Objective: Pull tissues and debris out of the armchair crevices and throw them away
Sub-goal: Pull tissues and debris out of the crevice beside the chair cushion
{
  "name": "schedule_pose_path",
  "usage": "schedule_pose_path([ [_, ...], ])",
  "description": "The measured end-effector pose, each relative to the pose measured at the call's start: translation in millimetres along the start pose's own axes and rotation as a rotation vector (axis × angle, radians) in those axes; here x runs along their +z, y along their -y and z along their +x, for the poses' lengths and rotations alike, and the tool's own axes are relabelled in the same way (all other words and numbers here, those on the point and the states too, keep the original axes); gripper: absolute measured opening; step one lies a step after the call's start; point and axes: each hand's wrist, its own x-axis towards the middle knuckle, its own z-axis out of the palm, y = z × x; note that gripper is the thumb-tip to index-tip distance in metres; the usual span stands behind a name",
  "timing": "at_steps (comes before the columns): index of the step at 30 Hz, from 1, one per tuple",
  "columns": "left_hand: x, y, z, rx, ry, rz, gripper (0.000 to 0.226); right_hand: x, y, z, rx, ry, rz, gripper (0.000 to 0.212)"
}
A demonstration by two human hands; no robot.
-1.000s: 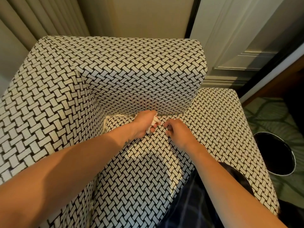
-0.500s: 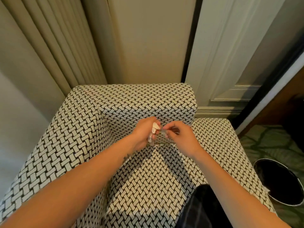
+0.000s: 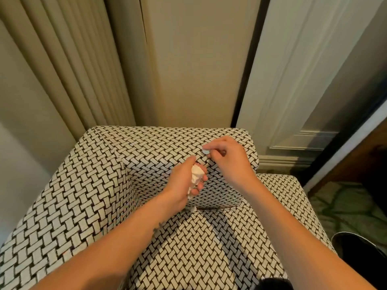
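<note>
Tissue: white crumpled wad, gripped in left hand before the backrest.
Scrap: small, pale, pinched by right hand.
Armchair: upholstered in black-and-cream basket-weave.

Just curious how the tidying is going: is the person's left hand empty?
No, the left hand grips a crumpled white tissue in its curled fingers.

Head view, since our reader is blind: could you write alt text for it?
A person's left hand grips a crumpled white tissue above a basket-weave armchair, while the right hand pinches a small white scrap. A dark bin stands to the chair's right.
</note>
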Motion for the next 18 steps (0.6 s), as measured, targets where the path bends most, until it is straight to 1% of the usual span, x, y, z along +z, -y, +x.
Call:
schedule_pose_path([
  [5, -2.6, -0.8, 2.9, -0.019, -0.024, -0.017, 0.048, 9.2, -7.5, 15.5, -0.028, -0.016, -0.014, 0.022],
  [7, -3.3, -0.1, 4.5, -0.012, -0.018, -0.017, 0.050, 11.2, -10.1, 18.2, -0.051, -0.020, -0.062, 0.022],
  [9, -4.3, 0.8, 5.4, -0.002, -0.007, -0.021, 0.051, 10.8, -11.4, 16.4, -0.098, 0.008, -0.148, 0.024],
  [11, -5.6, 2.5, 6.5, 0.015, 0.010, -0.024, 0.051, 10.5, -11.5, 10.5, -0.173, 0.071, -0.280, 0.028],
  [13, -7.2, 5.8, 7.9, 0.028, 0.021, -0.028, 0.049, 13.6, -12.5, 1.4, -0.259, 0.123, -0.503, 0.034],
  [15, -7.3, 10.0, 8.5, 0.022, 0.036, -0.020, 0.052, 17.9, -13.5, -6.1, -0.305, 0.132, -0.691, 0.042],
  [16, -7.3, 12.2, 8.4, 0.014, 0.040, -0.009, 0.055, 19.1, -14.3, -7.9, -0.302, 0.136, -0.724, 0.047],
  [18, -7.6, 16.0, 8.3, 0.008, 0.054, 0.003, 0.061, 19.9, -18.2, -7.7, -0.273, 0.151, -0.710, 0.053],
])
